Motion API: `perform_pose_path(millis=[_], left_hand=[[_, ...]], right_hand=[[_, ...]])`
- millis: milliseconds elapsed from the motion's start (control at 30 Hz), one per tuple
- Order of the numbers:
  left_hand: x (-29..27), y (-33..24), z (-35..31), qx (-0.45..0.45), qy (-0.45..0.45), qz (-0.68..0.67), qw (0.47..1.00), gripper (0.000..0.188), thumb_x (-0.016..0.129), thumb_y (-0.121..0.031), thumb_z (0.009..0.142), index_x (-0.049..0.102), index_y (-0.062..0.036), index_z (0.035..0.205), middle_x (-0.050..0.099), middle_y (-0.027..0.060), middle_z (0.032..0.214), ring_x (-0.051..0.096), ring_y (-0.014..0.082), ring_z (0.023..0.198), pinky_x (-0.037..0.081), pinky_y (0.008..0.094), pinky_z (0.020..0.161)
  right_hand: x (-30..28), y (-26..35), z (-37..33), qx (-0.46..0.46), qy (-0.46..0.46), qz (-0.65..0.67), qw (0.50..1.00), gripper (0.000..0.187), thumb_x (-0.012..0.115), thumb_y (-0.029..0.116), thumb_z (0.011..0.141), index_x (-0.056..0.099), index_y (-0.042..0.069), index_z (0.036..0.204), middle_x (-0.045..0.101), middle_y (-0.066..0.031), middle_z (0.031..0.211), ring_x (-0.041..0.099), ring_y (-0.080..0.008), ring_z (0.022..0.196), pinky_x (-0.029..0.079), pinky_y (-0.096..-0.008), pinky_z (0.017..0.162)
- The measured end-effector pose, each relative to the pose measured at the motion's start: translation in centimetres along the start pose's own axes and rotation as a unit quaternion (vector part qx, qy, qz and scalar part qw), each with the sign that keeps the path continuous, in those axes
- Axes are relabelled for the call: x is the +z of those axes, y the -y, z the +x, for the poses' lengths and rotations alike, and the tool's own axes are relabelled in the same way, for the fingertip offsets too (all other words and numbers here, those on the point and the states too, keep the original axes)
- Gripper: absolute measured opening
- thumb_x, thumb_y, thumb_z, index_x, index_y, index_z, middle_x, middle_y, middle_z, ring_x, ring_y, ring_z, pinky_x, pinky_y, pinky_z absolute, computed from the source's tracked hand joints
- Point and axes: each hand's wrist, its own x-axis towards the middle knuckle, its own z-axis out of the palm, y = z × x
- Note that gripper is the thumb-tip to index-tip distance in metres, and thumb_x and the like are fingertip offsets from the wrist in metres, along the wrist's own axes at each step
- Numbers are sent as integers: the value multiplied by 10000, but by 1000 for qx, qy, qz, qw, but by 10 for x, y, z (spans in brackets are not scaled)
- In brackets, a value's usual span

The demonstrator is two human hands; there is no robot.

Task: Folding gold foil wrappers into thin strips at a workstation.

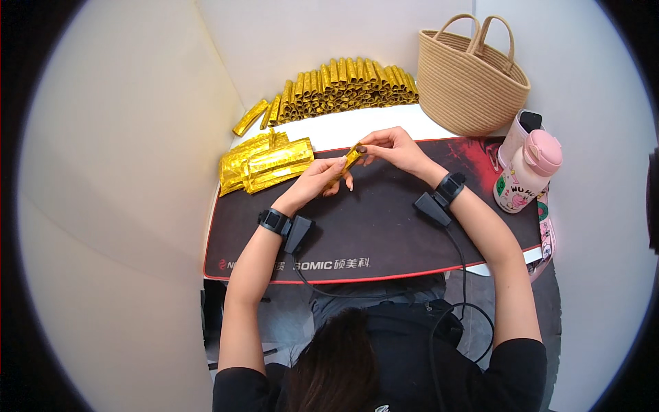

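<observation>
Between my two hands, over the middle of the dark desk mat, is a narrow roll of gold foil paper (353,157), slanting up to the right. My left hand (325,177) grips its lower part between thumb and fingers. At the upper end, my right hand (393,150) pinches the roll with thumb and fingertips. Flat gold foil sheets (278,166) lie in an overlapping stack just left of my left hand. Behind, against the wall, rises a pile of similar gold rolls (343,89), with a loose roll (250,117) at its left end.
A woven basket (473,82) with two handles stands at the back right. Near it are a pink-lidded bottle (525,175) and a pale holder with a dark object inside. Cables hang from the wrist devices over the front edge of the mat (384,233). White walls enclose the table.
</observation>
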Motion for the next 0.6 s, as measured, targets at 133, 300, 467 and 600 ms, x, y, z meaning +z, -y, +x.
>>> perform_pose_path(millis=[133, 300, 467, 600], left_hand=[[-1, 3, 0, -1, 1, -44, 999, 484, 366, -417, 1033, 528, -24, 1265, 620, 22, 807, 421, 37, 546, 343, 181, 485], [0, 0, -1, 6, -3, -63, 998, 490, 376, -409, 1032, 520, -25, 1300, 613, 14, 793, 421, 36, 545, 344, 174, 491], [1, -2, 0, 10, 2, -38, 999, 464, 406, -385, 1028, 544, -33, 1296, 610, 3, 786, 414, 28, 548, 347, 170, 496], [-1, 3, 1, 18, -37, 24, 999, 397, 463, -330, 1016, 576, -41, 1264, 612, -11, 782, 410, 20, 555, 348, 167, 502]], right_hand=[[1, -4, 0, -11, -15, 31, 999, 250, 602, 106, 934, 644, -48, 1126, 696, -137, 990, 692, -185, 862, 573, -286, 749], [0, -2, -1, -6, -8, 79, 997, 280, 626, 135, 925, 644, -19, 1158, 704, -125, 976, 685, -154, 813, 562, -262, 709], [-2, 6, -2, 69, -9, 0, 998, 281, 662, 172, 903, 670, 4, 1129, 713, -70, 917, 647, -98, 696, 517, -212, 638], [-1, 12, -3, 134, -32, -13, 990, 288, 666, 170, 896, 666, 9, 1135, 706, -64, 927, 664, -108, 732, 533, -223, 668]])
